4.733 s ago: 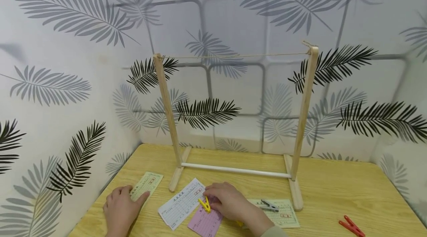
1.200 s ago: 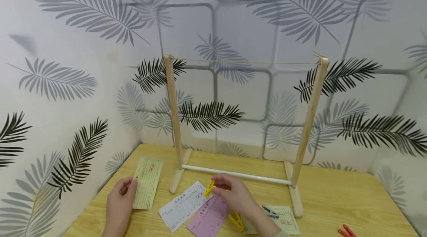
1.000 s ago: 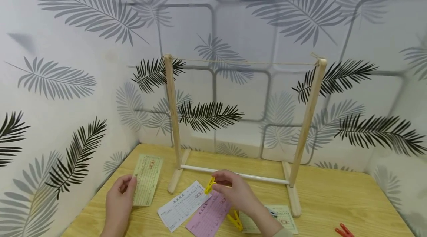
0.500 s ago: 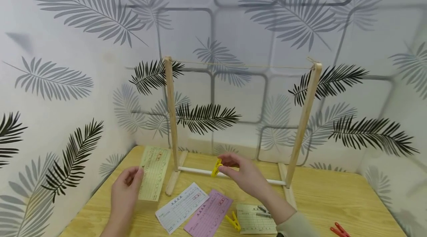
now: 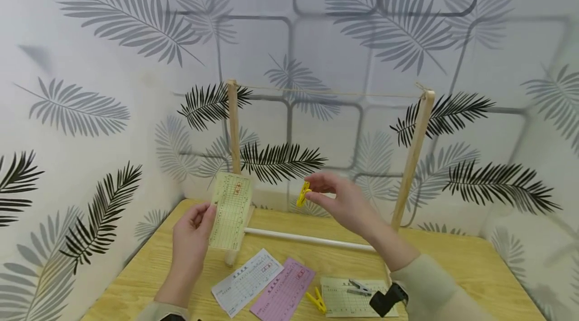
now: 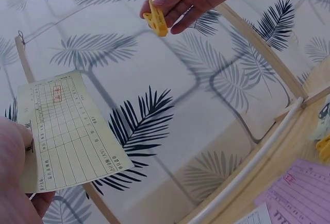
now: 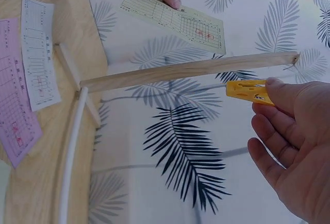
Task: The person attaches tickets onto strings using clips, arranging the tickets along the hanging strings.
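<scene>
Counted: four paper slips, namely one green slip (image 5: 230, 210) held up, one white slip (image 5: 246, 281), one pink slip (image 5: 285, 291) and a second green slip (image 5: 350, 298) flat on the table (image 5: 452, 271). Four clothespins: two yellow (image 5: 303, 193) (image 5: 316, 300), one grey (image 5: 359, 288), one red in the earlier views only. One wooden rack (image 5: 413, 160), one string (image 5: 330, 92).

Wooden rack (image 5: 233, 125) on the table (image 5: 452, 265): two uprights, string (image 5: 330, 93) across the top, white rod (image 5: 312, 240) low between the feet. Flat on the table in front of it, left to right: white slip (image 5: 246, 282), pink slip (image 5: 285, 295) overlapping its edge, yellow peg (image 5: 316, 300), green slip (image 5: 348, 301) with a grey clip (image 5: 360, 287) on top. Walls (image 5: 90, 85) behind and on both sides carry a leaf print.
</scene>
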### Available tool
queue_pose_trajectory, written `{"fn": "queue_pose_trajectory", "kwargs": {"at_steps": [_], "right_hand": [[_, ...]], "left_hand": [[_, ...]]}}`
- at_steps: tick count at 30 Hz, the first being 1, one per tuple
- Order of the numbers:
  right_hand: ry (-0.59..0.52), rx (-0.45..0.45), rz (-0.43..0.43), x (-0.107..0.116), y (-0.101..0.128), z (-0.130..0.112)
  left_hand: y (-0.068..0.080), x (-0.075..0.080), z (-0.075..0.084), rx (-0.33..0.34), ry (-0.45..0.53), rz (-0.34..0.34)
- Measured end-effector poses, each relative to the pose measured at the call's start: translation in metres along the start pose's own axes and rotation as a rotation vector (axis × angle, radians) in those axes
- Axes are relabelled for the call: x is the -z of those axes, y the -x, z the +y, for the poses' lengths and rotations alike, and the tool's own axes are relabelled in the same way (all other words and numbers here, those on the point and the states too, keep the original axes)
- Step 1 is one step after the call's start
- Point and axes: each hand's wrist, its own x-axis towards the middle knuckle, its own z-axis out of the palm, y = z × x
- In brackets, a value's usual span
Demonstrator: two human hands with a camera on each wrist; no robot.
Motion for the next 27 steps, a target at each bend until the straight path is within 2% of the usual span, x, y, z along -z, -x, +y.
{"fn": "queue_pose_trajectory", "kwargs": {"at_steps": [5,12,22,27], "right_hand": [[0.027,0.03,0.019,0.019,-0.016,-0.016],[0.039,0.028,0.02,0.039,-0.04,-0.043],[0.08,0.084,0.03,0.056,-0.081,-0.073],[0.089,0.084,0.063,0.064,-0.099,-0.084]], "left_hand": [[-0.006,-0.017,0.017,-0.032,0.086,-0.005],[-0.016,-0.039,0.04,-0.091,0.127,0.002],[-0.041,-0.053,0.06,-0.142,0.158,-0.004],[-0.05,-0.062,0.07,-0.136,0.163,-0.029]]}}
